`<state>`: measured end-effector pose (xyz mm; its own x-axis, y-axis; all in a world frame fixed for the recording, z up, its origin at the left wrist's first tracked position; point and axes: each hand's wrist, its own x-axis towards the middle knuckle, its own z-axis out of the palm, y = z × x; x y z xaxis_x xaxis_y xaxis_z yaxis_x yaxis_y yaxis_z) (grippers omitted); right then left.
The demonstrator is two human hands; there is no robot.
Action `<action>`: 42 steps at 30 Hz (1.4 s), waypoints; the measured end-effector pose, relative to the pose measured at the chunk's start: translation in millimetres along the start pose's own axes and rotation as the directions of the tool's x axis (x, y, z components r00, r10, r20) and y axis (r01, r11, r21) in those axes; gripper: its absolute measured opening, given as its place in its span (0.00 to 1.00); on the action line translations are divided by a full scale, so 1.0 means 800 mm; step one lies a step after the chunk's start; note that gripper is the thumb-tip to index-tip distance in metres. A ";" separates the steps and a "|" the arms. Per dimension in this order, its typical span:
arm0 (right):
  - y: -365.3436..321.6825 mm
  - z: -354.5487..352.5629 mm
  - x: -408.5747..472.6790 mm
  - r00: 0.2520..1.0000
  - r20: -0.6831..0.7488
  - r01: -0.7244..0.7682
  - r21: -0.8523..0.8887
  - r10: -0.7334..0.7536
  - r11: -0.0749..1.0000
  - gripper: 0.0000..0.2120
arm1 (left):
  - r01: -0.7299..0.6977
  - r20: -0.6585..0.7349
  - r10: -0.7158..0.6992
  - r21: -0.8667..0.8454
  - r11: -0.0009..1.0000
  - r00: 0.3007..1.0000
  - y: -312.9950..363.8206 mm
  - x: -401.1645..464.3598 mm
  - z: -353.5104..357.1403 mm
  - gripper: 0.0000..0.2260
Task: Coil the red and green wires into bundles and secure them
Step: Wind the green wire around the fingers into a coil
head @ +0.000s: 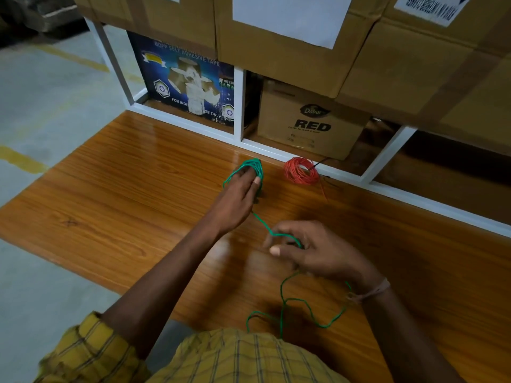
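Note:
The green wire (282,308) is partly wound in loops around the fingers of my left hand (235,200), which reaches forward over the wooden table (124,189). From those loops the wire runs back to my right hand (312,250), which pinches it between thumb and fingers. The loose rest of the green wire trails in slack curves toward my body. The red wire (302,170) lies coiled as a small bundle at the far table edge, right of my left hand, with a short red tail hanging toward me.
A white-framed shelf (240,106) borders the table's far edge, holding a blue tape carton (188,81) and a brown cardboard box (309,123). Large cardboard boxes (276,37) are stacked above. Grey floor with yellow lines lies left.

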<state>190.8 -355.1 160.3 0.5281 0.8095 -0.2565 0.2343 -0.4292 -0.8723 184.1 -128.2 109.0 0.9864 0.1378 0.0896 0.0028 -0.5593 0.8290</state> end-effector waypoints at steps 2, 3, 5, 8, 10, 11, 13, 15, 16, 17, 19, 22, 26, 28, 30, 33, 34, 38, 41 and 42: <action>-0.004 -0.017 -0.004 0.998 -0.046 0.038 0.031 -0.037 0.999 0.06 | -0.035 0.065 0.033 0.022 0.999 0.997 0.000 -0.004 -0.005 0.17; -0.005 -0.026 -0.004 0.995 -0.070 0.076 0.021 -0.074 0.997 0.07 | -0.054 0.108 0.052 0.018 0.998 0.993 0.003 -0.009 -0.007 0.16; -0.004 -0.043 -0.002 0.984 -0.122 0.138 0.044 -0.132 0.989 0.08 | 0.020 0.243 0.003 -0.093 0.995 0.970 0.010 -0.018 -0.005 0.16; 0.004 -0.065 0.009 0.942 -0.304 0.190 0.129 -0.144 0.973 0.10 | 0.178 0.437 -0.034 -0.294 0.939 0.899 0.014 -0.031 -0.002 0.16; 0.009 -0.076 0.020 0.886 -0.441 0.202 0.090 -0.142 0.975 0.10 | 0.248 0.518 0.004 -0.415 0.875 0.856 0.018 -0.039 -0.001 0.17; 0.013 -0.078 0.027 0.861 -0.490 0.198 0.069 -0.139 0.978 0.09 | 0.274 0.538 0.030 -0.475 0.836 0.842 0.022 -0.043 -0.001 0.18; 0.024 -0.074 0.040 0.837 -0.535 0.187 0.085 -0.113 0.979 0.10 | 0.303 0.548 0.079 -0.571 0.763 0.833 0.028 -0.047 -0.001 0.19; 0.043 -0.060 0.054 0.839 -0.540 0.179 0.158 -0.067 0.971 0.09 | 0.324 0.536 0.123 -0.661 0.677 0.835 0.032 -0.047 -0.002 0.20; 0.053 -0.050 0.060 0.841 -0.540 0.169 0.215 -0.027 0.962 0.08 | 0.335 0.521 0.138 -0.707 0.623 0.842 0.034 -0.045 -0.005 0.19; 0.062 -0.040 0.065 0.845 -0.535 0.149 0.271 0.020 0.951 0.07 | 0.344 0.505 0.153 -0.750 0.565 0.850 0.035 -0.043 -0.007 0.20; 0.079 -0.017 0.071 0.857 -0.507 0.088 0.323 0.093 0.942 0.10 | 0.351 0.473 0.182 -0.817 0.457 0.862 0.038 -0.037 -0.013 0.21; 0.087 0.028 0.067 0.888 -0.440 0.005 0.294 0.131 0.956 0.13 | 0.342 0.410 0.171 -0.882 0.324 0.896 0.044 -0.028 -0.018 0.21; 0.070 0.063 0.048 0.956 -0.271 -0.058 0.187 0.109 0.981 0.13 | 0.300 0.323 0.029 -0.905 0.301 0.946 0.047 -0.015 -0.015 0.18; 0.057 0.066 0.036 0.980 -0.190 -0.036 0.108 0.056 0.993 0.12 | 0.239 0.234 -0.069 -0.858 0.454 0.970 0.039 -0.009 -0.010 0.17; 0.043 0.061 0.024 0.990 -0.140 0.015 0.017 -0.013 1.000 0.10 | 0.190 0.151 -0.115 -0.750 0.634 0.982 0.027 -0.005 -0.005 0.17; 0.025 0.042 0.012 0.987 -0.135 0.087 -0.031 -0.090 0.996 0.07 | 0.138 0.110 -0.094 -0.523 0.841 0.989 0.016 -0.005 0.000 0.16; 0.020 0.032 0.010 0.987 -0.141 0.080 -0.002 -0.080 0.997 0.06 | 0.090 0.096 -0.055 -0.421 0.902 0.994 0.013 -0.006 0.001 0.16; 0.016 -0.018 0.002 0.989 -0.145 0.041 0.198 -0.012 0.979 0.05 | -0.108 0.171 0.107 -0.002 0.994 0.979 0.008 -0.011 0.003 0.16; 0.021 -0.052 0.003 0.983 -0.176 0.081 0.135 -0.057 0.988 0.04 | 0.020 0.329 0.024 -0.128 0.992 0.944 0.017 -0.017 -0.008 0.16; 0.025 -0.061 0.006 0.976 -0.208 0.088 0.087 -0.069 0.992 0.03 | 0.082 0.394 -0.004 -0.179 0.980 0.919 0.021 -0.019 -0.011 0.16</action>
<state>238.1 -379.1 162.1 0.6693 0.7358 -0.1035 0.2080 -0.3193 -0.9246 167.3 -132.4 126.5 0.9714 -0.1928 -0.1388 0.0537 -0.3907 0.9190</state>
